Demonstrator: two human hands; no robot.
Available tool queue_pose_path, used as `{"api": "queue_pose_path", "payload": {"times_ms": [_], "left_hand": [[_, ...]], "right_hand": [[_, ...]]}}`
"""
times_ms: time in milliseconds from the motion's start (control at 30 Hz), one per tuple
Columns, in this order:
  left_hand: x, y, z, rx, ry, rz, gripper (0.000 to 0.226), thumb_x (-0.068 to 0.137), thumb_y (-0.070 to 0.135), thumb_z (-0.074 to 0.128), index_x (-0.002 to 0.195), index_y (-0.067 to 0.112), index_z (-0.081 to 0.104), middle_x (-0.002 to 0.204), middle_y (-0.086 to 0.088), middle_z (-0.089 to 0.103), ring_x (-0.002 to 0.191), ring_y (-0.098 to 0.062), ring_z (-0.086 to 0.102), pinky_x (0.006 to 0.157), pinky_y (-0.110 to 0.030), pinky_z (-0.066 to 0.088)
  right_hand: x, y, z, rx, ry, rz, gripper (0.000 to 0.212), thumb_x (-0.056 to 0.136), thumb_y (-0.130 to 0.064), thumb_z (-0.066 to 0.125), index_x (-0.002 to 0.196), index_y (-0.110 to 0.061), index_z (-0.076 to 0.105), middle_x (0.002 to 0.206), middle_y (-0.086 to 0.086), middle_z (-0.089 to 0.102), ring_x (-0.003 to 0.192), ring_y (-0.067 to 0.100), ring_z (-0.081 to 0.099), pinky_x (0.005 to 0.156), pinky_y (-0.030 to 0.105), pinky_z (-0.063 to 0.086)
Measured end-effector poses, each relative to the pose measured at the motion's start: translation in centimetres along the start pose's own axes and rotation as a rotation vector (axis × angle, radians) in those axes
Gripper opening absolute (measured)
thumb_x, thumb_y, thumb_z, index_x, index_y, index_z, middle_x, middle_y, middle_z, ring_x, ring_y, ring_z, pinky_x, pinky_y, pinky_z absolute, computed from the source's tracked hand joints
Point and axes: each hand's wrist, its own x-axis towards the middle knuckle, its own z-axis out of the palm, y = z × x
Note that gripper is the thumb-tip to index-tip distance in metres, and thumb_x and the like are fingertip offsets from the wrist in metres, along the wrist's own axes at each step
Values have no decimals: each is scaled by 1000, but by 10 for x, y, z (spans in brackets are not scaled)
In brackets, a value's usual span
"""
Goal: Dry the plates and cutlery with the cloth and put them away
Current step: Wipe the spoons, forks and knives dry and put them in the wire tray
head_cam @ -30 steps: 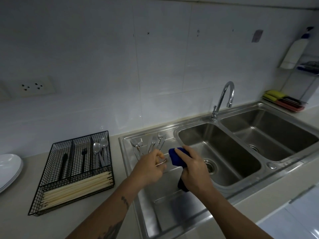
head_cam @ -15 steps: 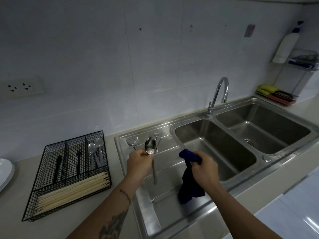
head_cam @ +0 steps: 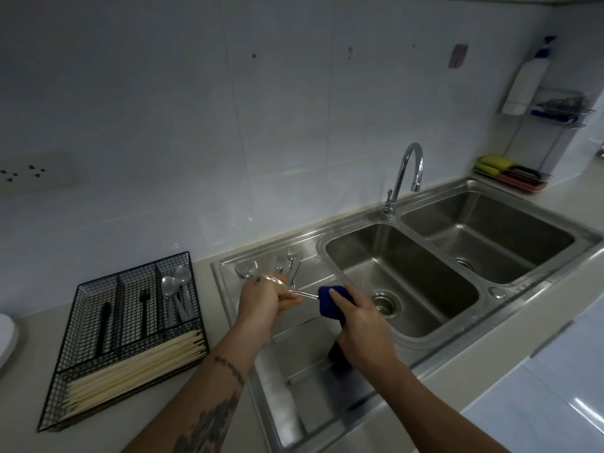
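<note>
My left hand (head_cam: 261,299) grips a metal spoon (head_cam: 295,291) by its bowl end, with the handle pointing right. My right hand (head_cam: 362,325) holds a dark blue cloth (head_cam: 328,300) wrapped round the end of the spoon's handle; the rest of the cloth hangs below my palm. Both hands are above the steel drainboard (head_cam: 294,387). Several forks and other cutlery (head_cam: 277,266) lie at the drainboard's far end. A black wire cutlery tray (head_cam: 130,331) on the counter to the left holds two spoons (head_cam: 176,286), dark utensils and pale chopsticks (head_cam: 130,374).
A double sink (head_cam: 408,279) with a curved tap (head_cam: 405,178) lies to the right of the drainboard. The edge of a white plate (head_cam: 5,341) shows at far left. Sponges in a tray (head_cam: 510,171) and a bottle on a wall rack (head_cam: 529,83) are at far right.
My left hand turned the spoon from upright to lying sideways. My right hand brought the cloth up and closed it round the handle.
</note>
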Motion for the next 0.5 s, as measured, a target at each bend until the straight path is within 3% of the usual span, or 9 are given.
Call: {"api": "queue_pose_path", "payload": {"times_ms": [67,133,233,300,367,500], "left_hand": [[0,3,0,6,13,-42,24,95,-12,43,79,3,53,63,-16,65,38,-14,62,36,-17,47],[0,6,2,-2,-1,-64,17,96,-10,43,95,1,55,46,-9,63,34,-12,60,32,-17,42],[-7,5,-4,-63,-59,-13,23,94,-9,44,109,4,56,59,-11,69,52,-18,69,50,-22,49],[-12,-2,-10,-136,-117,1,24,91,-8,45,102,7,60,78,-15,72,62,-20,72,57,-23,53],[-13,-8,-12,-178,-180,-39,22,92,-4,45,95,10,61,82,-14,72,70,-23,74,70,-28,55],[-13,-4,-15,-199,-350,-4,13,96,5,51,104,10,60,96,-15,72,81,-25,74,89,-39,52]], "right_hand": [[3,-8,-3,-16,31,-56,65,65,1,69,125,-19,59,132,7,52,107,31,58,84,40,52],[4,-16,-4,-58,58,-147,69,62,1,75,126,-18,58,133,10,54,117,33,54,94,50,48],[5,-3,-9,-59,66,-156,72,66,-1,73,132,-21,54,132,9,53,118,31,51,98,61,41],[6,9,-13,28,67,-110,64,73,-4,70,133,-19,54,129,7,52,111,26,53,92,50,48],[8,10,-17,113,57,-71,56,76,-3,68,129,-17,58,122,5,54,104,22,53,88,40,50],[18,2,-27,255,82,21,47,76,-5,52,118,-20,65,108,-1,55,93,19,56,81,31,48]]}}
